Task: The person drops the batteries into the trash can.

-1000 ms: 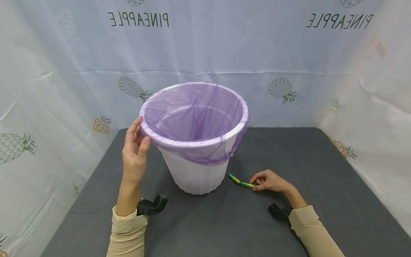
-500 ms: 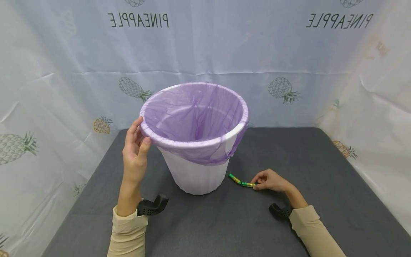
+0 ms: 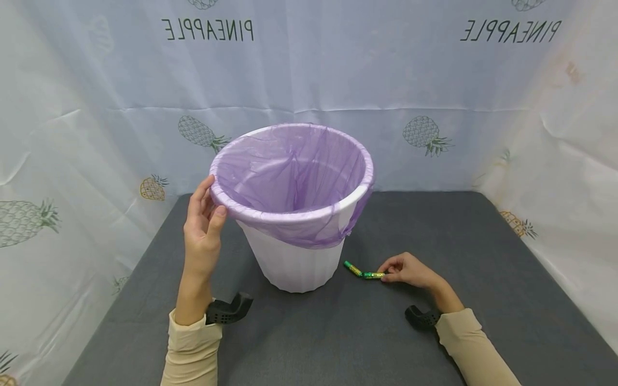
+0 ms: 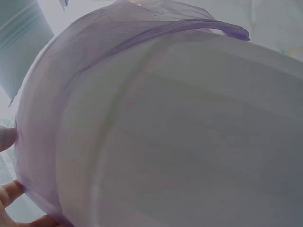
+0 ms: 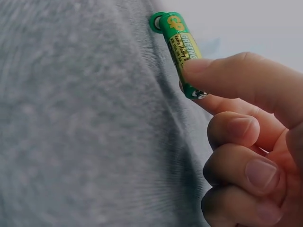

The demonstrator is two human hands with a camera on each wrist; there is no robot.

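Note:
A white trash can (image 3: 294,262) lined with a purple trash bag (image 3: 289,177) stands on the dark tabletop. My left hand (image 3: 201,236) holds its rim at the left, thumb on the near side and fingers further back; in the left wrist view the fingertips (image 4: 10,193) press against the bag folded over the rim. To the right of the can, my right hand (image 3: 407,269) pinches a green and yellow battery (image 5: 182,52) between thumb and index finger, the other fingers curled in. A second green battery (image 3: 353,268) lies end to end with it, nearer the can.
A dark grey cloth (image 3: 309,343) covers the table. Pale curtains printed with pineapples (image 3: 425,134) hang behind it and at both sides. Black wrist mounts (image 3: 229,309) stick out from both forearms.
My right hand has edged slightly away from me, and the battery it pinches has turned a little to lie straighter across. The left hand and the trash can stay put.

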